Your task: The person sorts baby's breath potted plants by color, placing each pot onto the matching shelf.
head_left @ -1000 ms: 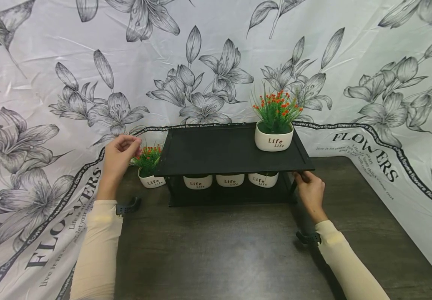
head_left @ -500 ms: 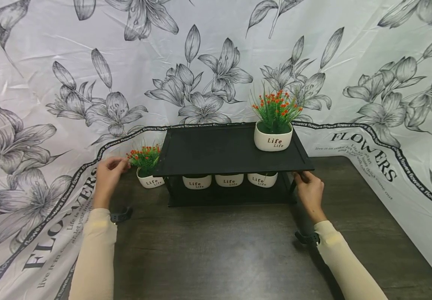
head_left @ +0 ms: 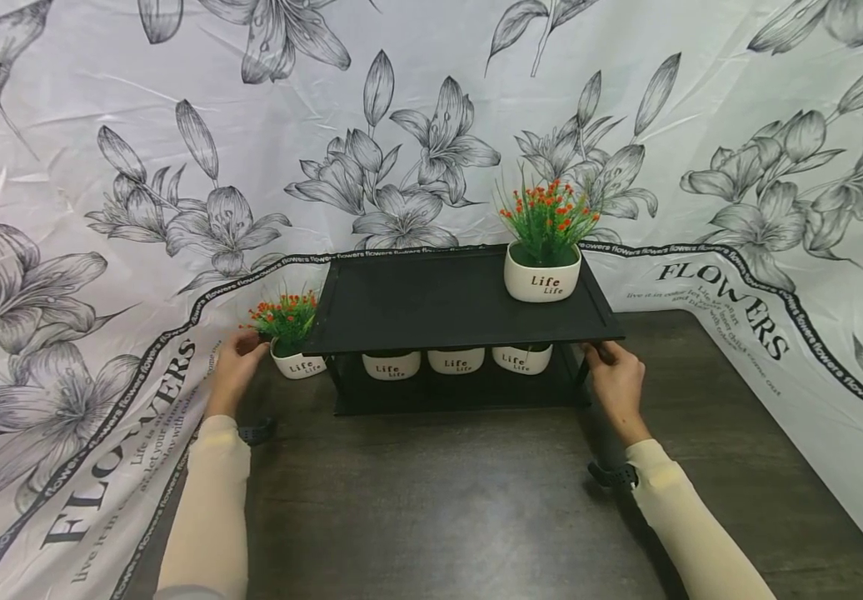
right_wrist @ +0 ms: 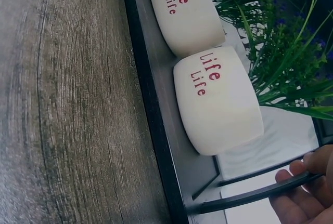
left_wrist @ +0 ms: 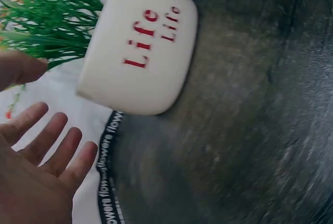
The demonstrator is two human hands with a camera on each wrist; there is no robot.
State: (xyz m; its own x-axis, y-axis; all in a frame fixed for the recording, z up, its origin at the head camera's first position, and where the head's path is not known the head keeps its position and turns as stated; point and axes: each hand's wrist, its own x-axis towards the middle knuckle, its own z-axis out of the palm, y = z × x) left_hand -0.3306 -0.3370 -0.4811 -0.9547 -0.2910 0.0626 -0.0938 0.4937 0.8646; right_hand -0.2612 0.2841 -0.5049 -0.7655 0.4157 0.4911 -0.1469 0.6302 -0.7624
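Note:
A white pot of orange-red flowers [head_left: 296, 365], lettered "Life", stands on the table left of a two-tier black shelf [head_left: 416, 300]. My left hand [head_left: 236, 364] is beside its leaves. In the left wrist view that hand's fingers [left_wrist: 62, 146] are spread and apart from the pot [left_wrist: 140, 47]. At the shelf's right end my right hand [head_left: 617, 377] holds the front side post, and in the right wrist view its fingers curl round that thin black post [right_wrist: 260, 192]. A second pot with orange-red flowers [head_left: 543, 280] sits at the right of the top tier.
Three white pots, among them the middle one [head_left: 456, 361], stand in a row on the lower tier. The top tier hides their plants in the head view. A flower-printed cloth [head_left: 416, 150] hangs behind and beside the dark wooden table [head_left: 431, 500].
My left hand has moved down from above the left plant, first out to the left, then slightly in toward its pot. The right hand keeps its hold on the shelf post.

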